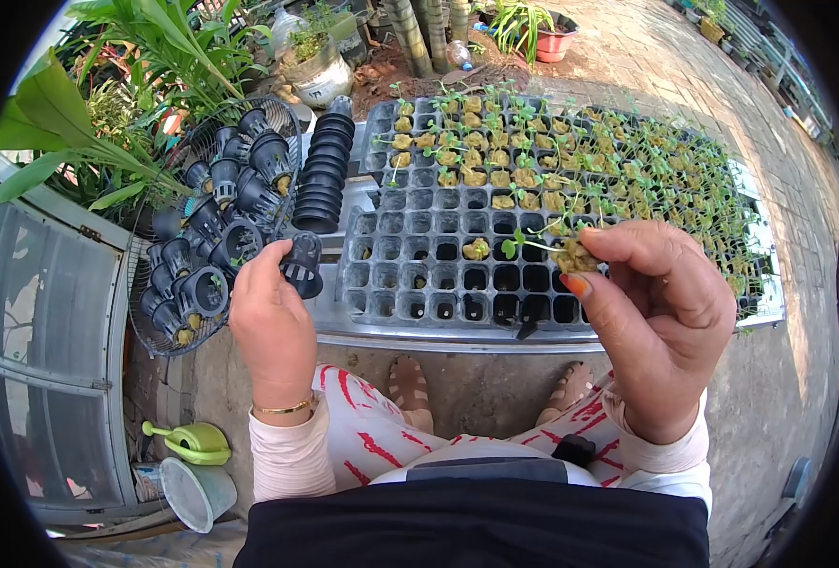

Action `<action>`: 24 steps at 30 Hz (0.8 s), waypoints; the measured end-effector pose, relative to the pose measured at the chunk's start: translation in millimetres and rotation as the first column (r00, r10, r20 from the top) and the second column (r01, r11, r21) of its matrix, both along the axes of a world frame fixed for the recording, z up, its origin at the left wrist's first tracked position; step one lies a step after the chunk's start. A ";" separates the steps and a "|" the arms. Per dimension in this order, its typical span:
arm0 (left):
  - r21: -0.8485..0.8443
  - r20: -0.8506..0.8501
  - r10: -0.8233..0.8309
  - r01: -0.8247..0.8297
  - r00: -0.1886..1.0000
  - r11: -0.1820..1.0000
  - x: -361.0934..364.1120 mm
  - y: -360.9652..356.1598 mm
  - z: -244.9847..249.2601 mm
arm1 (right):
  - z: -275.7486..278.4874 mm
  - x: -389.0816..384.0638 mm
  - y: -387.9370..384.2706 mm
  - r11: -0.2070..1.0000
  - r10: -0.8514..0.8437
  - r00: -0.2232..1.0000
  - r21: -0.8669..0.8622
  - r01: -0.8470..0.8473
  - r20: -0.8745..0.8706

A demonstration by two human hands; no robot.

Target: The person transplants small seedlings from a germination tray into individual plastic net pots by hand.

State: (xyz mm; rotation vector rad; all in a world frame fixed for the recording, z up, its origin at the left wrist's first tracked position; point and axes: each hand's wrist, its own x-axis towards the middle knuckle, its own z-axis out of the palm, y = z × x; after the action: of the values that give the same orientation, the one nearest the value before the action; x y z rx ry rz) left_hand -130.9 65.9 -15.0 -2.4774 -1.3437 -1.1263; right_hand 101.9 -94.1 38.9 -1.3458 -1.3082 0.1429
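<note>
Between the thumb and fingers of my right hand (661,308) is a seedling plug (573,257), a brownish spongy clump with a thin stem and small green leaves pointing left. My left hand (273,327) grips a black net cup (302,263) tilted on its side, its wide rim toward the lower right. Below and beyond both hands lies a black seedling tray (421,223). Its far and right cells hold plugs with sprouts, while many cells at the near left have none. One loose plug (476,249) sits in a cell left of my right hand.
A stack of black net cups (325,170) lies left of the tray. Further left, a wire basket (175,348) holds several net cups, some with plugs. A green watering can (192,442) and a pale bucket (199,494) stand on the ground at lower left. Potted plants line the back.
</note>
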 end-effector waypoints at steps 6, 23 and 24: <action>-0.373 0.715 -0.156 0.561 0.681 0.740 -26.6 -15.3 25.9 | -0.7 -0.2 2.7 1.000 0.011 1.000 0.004 -0.011 -0.010; -0.124 0.976 0.151 0.973 0.155 -0.195 69.4 -1.7 18.6 | 6.4 15.2 -7.1 0.997 -0.078 0.982 0.026 0.075 0.172; -0.108 0.976 0.158 0.967 0.146 -0.230 71.1 1.2 16.9 | 7.5 16.9 -7.4 0.997 -0.081 0.982 0.026 0.078 0.170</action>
State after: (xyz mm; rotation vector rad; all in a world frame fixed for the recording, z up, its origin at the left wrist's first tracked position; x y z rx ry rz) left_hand -59.8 67.1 1.8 -4.3518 -0.6012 -2.8137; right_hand 118.7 -101.6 46.4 -1.4166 -1.3923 -0.0411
